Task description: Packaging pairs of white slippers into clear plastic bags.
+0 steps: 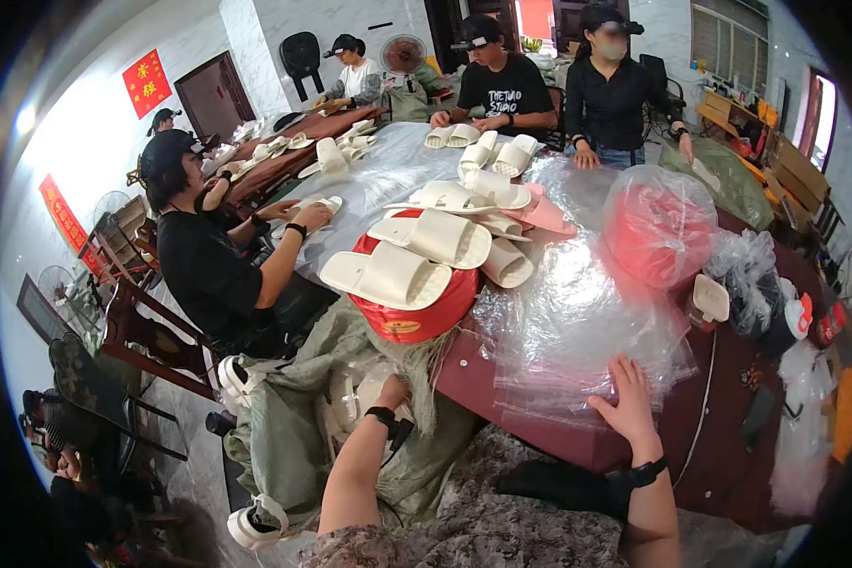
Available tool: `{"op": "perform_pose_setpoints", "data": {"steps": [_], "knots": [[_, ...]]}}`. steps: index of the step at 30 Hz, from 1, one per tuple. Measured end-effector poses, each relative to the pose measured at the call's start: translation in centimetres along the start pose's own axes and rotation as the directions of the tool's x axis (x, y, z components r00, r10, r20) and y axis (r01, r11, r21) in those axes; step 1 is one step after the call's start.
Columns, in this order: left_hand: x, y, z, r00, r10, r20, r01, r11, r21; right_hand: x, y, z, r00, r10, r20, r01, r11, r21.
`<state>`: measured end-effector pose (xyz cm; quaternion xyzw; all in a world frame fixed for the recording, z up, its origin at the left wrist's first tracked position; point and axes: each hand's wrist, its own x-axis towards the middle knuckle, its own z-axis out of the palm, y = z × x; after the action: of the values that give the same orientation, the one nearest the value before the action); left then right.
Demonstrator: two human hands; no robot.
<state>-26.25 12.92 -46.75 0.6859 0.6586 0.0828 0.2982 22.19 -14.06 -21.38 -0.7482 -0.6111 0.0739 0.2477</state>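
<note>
Cream slippers (388,275) lie piled over a red bundle (417,325) on the maroon bench (478,379); others sit in the green sack (289,407) alongside. Step in hand appears to be reaching into the sack: the left hand (395,390) is at its mouth, grip not determinable; the right hand (625,402) lies open on clear bags (577,346). Any lift calls for a firm hold on one slipper. Plastic film (388,170) covers much of the bench; co-workers (504,95) occupy a pale-walled room.

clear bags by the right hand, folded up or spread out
Spread out: the clear bags lie broad and flat on the table, the right hand at their near edge.
</note>
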Motion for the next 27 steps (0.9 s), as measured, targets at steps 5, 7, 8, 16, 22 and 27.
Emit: {"op": "perform_pose_setpoints", "data": {"steps": [5,7,8,16,22,27], "knots": [[0.6,6.1,3.8,0.998,-0.015,0.068,0.027,0.982,-0.184,-1.6,2.3,-0.3,0.991,0.128,-0.040,-0.131,0.989,-0.073],[-1.7,1.7,6.4,0.996,-0.048,-0.069,0.039,0.990,-0.136,-1.2,1.5,-0.6,0.995,0.091,-0.049,-0.094,0.994,-0.054],[-3.7,-4.0,7.2,0.982,-0.022,-0.185,-0.042,0.940,-0.338,-0.7,0.9,-0.7,0.998,0.060,-0.036,-0.060,0.998,-0.024],[-11.9,5.8,4.9,0.856,0.488,0.172,-0.417,0.847,-0.329,-1.1,3.2,-0.6,0.990,0.126,-0.066,-0.130,0.990,-0.063],[-12.4,4.9,3.0,0.809,0.504,0.303,-0.491,0.862,-0.123,-0.4,1.4,0.0,0.997,0.052,-0.050,-0.051,0.999,0.009],[-9.6,5.8,3.5,0.705,0.534,0.466,-0.629,0.775,0.064,-0.7,1.3,-0.1,0.997,0.046,-0.060,-0.046,0.999,0.000]]}}
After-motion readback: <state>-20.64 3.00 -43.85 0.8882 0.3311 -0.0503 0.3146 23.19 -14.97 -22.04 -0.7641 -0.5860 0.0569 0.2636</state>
